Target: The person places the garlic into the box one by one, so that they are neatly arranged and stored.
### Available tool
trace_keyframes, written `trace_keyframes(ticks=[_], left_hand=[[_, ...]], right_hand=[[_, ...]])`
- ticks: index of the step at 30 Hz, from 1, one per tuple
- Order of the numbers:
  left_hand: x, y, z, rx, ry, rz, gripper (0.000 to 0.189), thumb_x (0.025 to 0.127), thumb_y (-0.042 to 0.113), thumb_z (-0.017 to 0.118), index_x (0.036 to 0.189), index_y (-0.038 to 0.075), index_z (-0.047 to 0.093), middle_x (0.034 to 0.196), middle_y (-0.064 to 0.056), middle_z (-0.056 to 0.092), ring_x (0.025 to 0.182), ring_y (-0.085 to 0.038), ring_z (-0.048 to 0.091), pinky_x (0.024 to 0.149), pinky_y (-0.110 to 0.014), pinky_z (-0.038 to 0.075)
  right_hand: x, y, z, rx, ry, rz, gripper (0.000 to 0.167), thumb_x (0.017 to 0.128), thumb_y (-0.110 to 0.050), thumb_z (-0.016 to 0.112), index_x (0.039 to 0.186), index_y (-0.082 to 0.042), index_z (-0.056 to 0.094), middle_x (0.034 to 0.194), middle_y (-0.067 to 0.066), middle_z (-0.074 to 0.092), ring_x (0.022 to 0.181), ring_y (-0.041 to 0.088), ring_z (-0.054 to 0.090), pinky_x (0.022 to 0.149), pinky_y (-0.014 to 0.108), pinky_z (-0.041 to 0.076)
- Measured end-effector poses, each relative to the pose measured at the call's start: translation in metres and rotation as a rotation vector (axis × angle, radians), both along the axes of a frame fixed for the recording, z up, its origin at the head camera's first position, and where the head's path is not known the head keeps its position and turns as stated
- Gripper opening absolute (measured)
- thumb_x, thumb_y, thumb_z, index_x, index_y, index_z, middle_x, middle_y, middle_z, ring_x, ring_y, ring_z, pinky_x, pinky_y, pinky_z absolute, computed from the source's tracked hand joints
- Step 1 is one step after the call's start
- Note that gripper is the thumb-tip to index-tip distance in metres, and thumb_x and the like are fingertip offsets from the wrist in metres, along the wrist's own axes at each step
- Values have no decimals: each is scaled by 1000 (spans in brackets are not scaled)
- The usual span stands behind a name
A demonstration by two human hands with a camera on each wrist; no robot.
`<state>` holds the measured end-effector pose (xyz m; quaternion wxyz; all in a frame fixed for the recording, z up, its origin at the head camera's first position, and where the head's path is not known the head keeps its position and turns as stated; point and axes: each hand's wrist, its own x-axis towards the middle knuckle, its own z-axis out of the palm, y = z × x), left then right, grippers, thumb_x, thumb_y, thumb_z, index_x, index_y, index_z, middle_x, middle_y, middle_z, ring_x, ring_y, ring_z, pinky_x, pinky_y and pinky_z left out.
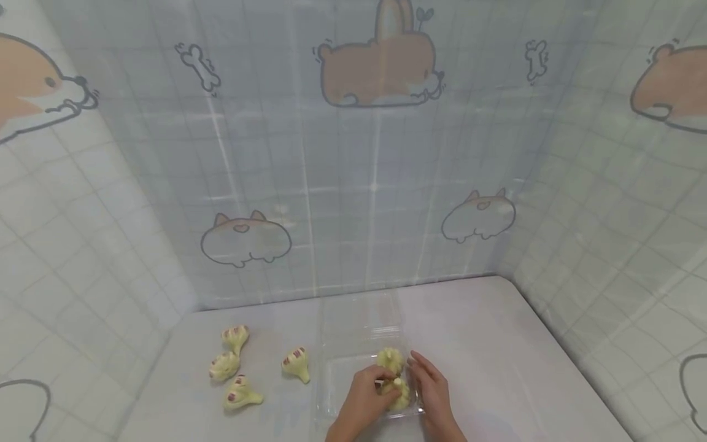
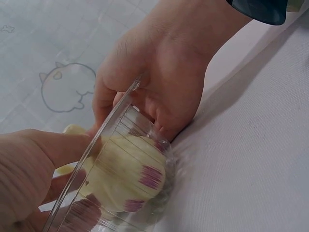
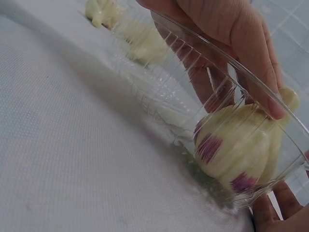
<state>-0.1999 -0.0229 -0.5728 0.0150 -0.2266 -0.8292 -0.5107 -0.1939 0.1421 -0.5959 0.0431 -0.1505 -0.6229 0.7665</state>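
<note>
My left hand [image 1: 364,396] reaches into a clear plastic box [image 1: 334,393] with its thumb and fingers around a pale garlic bulb [image 1: 399,399] at the box's near right corner. Behind it in the box sits another garlic bulb [image 1: 390,359]. In the right wrist view, the thumb presses the held garlic bulb [image 3: 236,145] near its stem, and purple patches show through the ribbed wall. My right hand [image 1: 433,393] rests along the outside of the box's right wall, fingers mostly straight. Its fingers [image 2: 166,128] lie against the wall in the left wrist view.
The box's clear lid [image 1: 359,316] lies folded back behind it. Left of the box is one garlic bulb [image 1: 296,364], and farther left several more, among them a garlic bulb [image 1: 240,394]. A patterned curtain [image 1: 353,184] hangs along the back of the white table [image 1: 497,344].
</note>
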Motion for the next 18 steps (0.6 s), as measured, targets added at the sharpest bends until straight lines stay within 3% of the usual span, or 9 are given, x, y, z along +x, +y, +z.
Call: trace_keyframes(ticks=[7,18], left_hand=[[0,1,0,15,28,3,21,80,24,81,96,14,73,93,9,68,88,-9,63,71,-26,52],[3,0,10,49,5,20,24,82,27,79,99,13,72,96,7,70,89,-15,65,74,-32,52]], right_hand=[[1,0,1,-17,-3,-13,42,97,-19,60,133,1,55,133,18,56,127,31,48,98,27,43],[-3,1,0,-26,-27,-16,41,96,-17,59,134,0,55,134,17,56,128,32,47,106,44,36]])
